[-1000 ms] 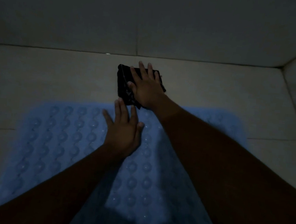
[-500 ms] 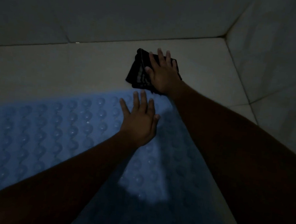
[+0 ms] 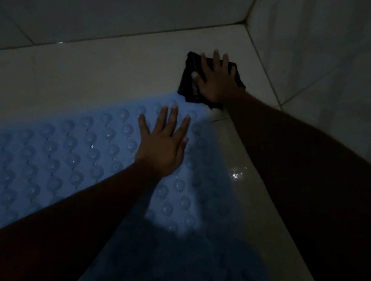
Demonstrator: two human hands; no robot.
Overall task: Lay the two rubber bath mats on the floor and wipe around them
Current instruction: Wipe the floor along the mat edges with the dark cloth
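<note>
A blue rubber mat [image 3: 63, 162] lies flat on the pale tiled floor [image 3: 94, 80], filling the lower left and middle of the view, its top covered in rows of round bumps [image 3: 88, 139]. Its far edge slants from the left up toward the right, and its far right corner ends a little short of the room's corner. The left hand [image 3: 163, 147] rests palm down on the mat near that far right corner, fingers straight and spread apart, gripping nothing. Just past the mat's corner a dark folded cloth [image 3: 188, 83] lies on the floor. The right hand [image 3: 216, 79] presses flat on top of it with fingers stretched out and fanned, not curled round it, the fingertips reaching the cloth's far edge. The cloth's near edge comes right up to the mat's corner, though in the dim light it cannot be told whether the two touch or overlap. Both forearms reach in from the bottom of the view, the left across the mat, the right over the strip of bare floor beside the mat's right edge. On that strip a small wet patch [image 3: 236, 172] glints. Beyond the cloth the floor meets a back wall [image 3: 102, 5] and a side wall [image 3: 338, 53], both tiled, which join in a corner at the upper right. The near end of the mat falls into deep shadow.
</note>
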